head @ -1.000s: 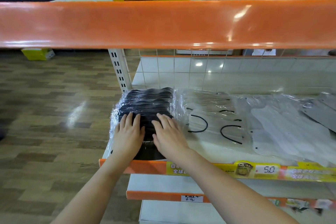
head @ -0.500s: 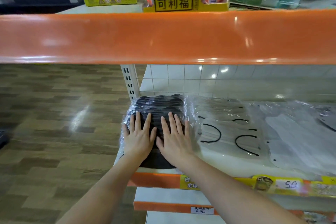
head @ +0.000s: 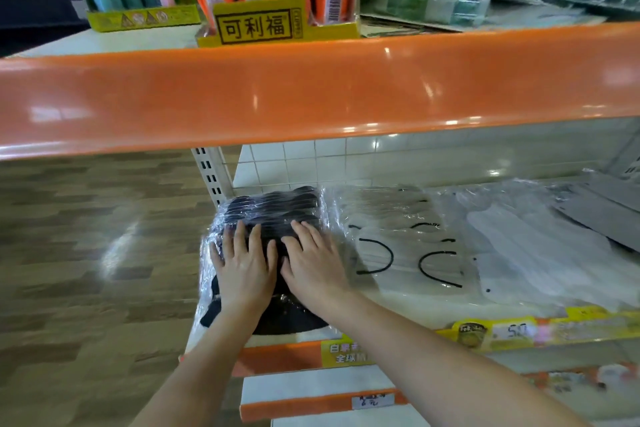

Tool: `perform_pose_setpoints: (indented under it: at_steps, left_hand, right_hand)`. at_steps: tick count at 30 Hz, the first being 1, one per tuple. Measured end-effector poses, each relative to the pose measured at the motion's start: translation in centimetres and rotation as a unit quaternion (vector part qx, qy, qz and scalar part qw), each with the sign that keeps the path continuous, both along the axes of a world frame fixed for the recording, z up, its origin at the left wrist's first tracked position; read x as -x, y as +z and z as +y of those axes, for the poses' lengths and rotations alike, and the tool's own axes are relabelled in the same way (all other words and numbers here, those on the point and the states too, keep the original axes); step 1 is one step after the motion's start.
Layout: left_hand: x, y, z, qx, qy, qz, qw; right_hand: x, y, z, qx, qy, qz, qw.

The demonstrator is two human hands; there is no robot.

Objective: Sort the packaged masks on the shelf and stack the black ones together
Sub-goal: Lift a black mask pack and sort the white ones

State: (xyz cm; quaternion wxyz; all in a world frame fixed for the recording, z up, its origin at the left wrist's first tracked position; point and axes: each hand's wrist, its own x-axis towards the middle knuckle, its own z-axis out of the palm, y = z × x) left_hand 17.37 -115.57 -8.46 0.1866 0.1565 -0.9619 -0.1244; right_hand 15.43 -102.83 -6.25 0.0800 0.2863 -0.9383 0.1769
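Both hands have slid a little further up the stack of black masks [head: 277, 208] since a second ago, palms staying flat on top of it. That stack, wrapped in clear film, sits at the left end of the shelf [head: 398, 308], just beside the perforated upright [head: 211, 173].

On the left hand [head: 246, 267] the fingers lie straight and slightly spread, pressing the film without curling round anything. Next to it, nearly touching, the right hand [head: 311, 263] presses the same way, fingers straight and close together.

Right of the stack lie clear packs of white masks with black ear loops [head: 398, 253], then further white masks [head: 536, 253]. An orange upper shelf edge [head: 311, 90] crosses above, carrying a yellow display box [head: 256, 26].

Both forearms reach up from below, wrists low, converging on the stack.
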Motion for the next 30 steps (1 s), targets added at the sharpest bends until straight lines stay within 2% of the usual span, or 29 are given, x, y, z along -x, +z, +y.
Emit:
perform_pose_setpoints:
  at_steps: [3,8,10,13,20,24,30]
  left_hand:
    - [0.4,0.6,2.2,0.015,-0.044,0.045,0.998]
    - [0.8,1.3,7.2,0.023,-0.142,0.104,0.984]
    - [1.0,1.2,9.4,0.031,-0.179,0.129,0.975]
    - [1.4,1.2,13.2,0.050,-0.212,0.154,0.964]
    - [2.2,1.0,22.6,0.039,-0.241,0.090,0.966]
    - [2.8,0.9,27.5,0.023,-0.253,0.086,0.963]
    - [3.0,1.1,33.7,-0.014,-0.259,0.054,0.964]
  right_hand:
    - [0.4,0.1,2.2,0.045,-0.019,0.055,0.997]
    - [0.3,1.0,8.0,0.043,-0.063,0.036,0.996]
    - [0.5,0.8,10.7,0.044,-0.092,0.065,0.993]
    - [0.5,0.1,14.6,0.059,-0.131,0.061,0.988]
    - [1.1,0.2,23.3,0.023,-0.173,0.069,0.982]
    - [1.7,-0.2,28.9,0.010,-0.197,0.044,0.979]
    - [2.7,-1.2,35.0,-0.058,-0.234,-0.009,0.970]
